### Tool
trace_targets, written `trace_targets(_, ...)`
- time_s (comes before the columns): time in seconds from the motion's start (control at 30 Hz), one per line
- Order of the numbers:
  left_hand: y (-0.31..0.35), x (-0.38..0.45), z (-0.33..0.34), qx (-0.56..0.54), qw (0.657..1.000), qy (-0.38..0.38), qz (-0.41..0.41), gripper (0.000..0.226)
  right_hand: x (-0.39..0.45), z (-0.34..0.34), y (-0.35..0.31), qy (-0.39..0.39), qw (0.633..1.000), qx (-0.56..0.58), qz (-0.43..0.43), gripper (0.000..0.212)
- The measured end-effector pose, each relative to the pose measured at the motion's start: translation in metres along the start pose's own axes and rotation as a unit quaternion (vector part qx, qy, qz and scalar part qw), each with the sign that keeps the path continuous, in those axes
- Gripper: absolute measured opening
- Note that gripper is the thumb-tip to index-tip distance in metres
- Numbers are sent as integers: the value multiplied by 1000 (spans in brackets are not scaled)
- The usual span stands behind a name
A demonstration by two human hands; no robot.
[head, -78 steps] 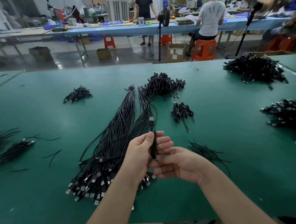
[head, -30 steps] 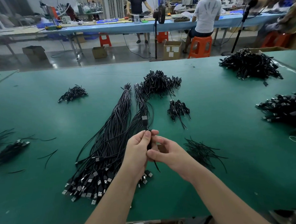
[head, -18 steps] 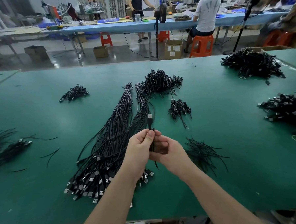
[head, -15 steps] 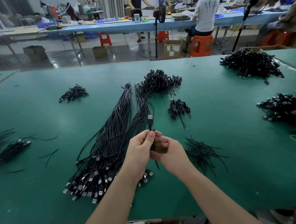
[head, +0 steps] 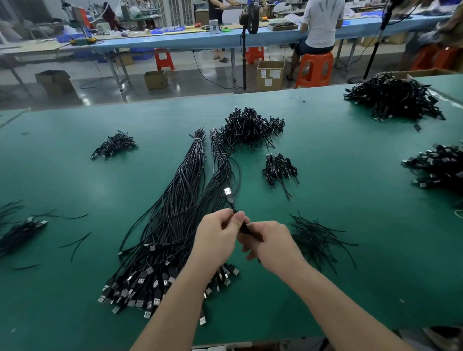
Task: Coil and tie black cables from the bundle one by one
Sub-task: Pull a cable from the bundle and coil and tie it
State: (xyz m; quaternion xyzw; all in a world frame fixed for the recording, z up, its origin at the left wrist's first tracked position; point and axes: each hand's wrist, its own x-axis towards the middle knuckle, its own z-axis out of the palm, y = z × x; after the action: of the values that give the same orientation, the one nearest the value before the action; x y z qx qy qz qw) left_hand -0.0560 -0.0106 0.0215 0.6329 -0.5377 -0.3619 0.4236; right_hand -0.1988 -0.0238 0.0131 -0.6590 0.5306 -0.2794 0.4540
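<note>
Pinching one coiled cable [head: 243, 225] between left hand [head: 217, 239] and right hand [head: 272, 243], bundle [head: 173, 221] at nine o'clock, bare green surface [head: 375, 221] stretching toward three.

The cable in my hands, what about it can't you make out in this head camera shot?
- Coiled cable, head view: mostly hidden between the left hand and right hand; only its USB plug sticks out.
- Whether a tie is on it: hidden by the fingers.
- Its other end: out of sight behind the hands.
</note>
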Motion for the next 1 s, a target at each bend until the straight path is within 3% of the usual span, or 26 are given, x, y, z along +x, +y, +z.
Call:
trace_targets(0.27, -14, 7, 4, 15, 996, 84, -23, 26, 3, 6, 3, 29, 999, 10, 18, 31)
trace_targets(0.33, -17, 9, 5, 32, 997, 59, -28, 36, 4, 6, 5, 30, 999, -7, 26, 34)
trace_targets(0.57, -22, 14, 3, 29, 1000, 6, 4, 6, 6, 10, 12, -8, 999, -51, 12, 28)
trace_targets(0.7, -24, 16, -2, -41, 999, -15, -24, 10, 9, 13, 16, -42, 992, -118, 6, 26)
trace_targets(0.83, -28, 19, -3, -100, 992, -34, -66, 9, 8, 18, 20, -96, 991, 58, 78, 33)
trace_targets(1.0, -32, 23, 3, -99, 990, -55, -83, 9, 5, 16, 26, -146, 951, 237, 135, 33)
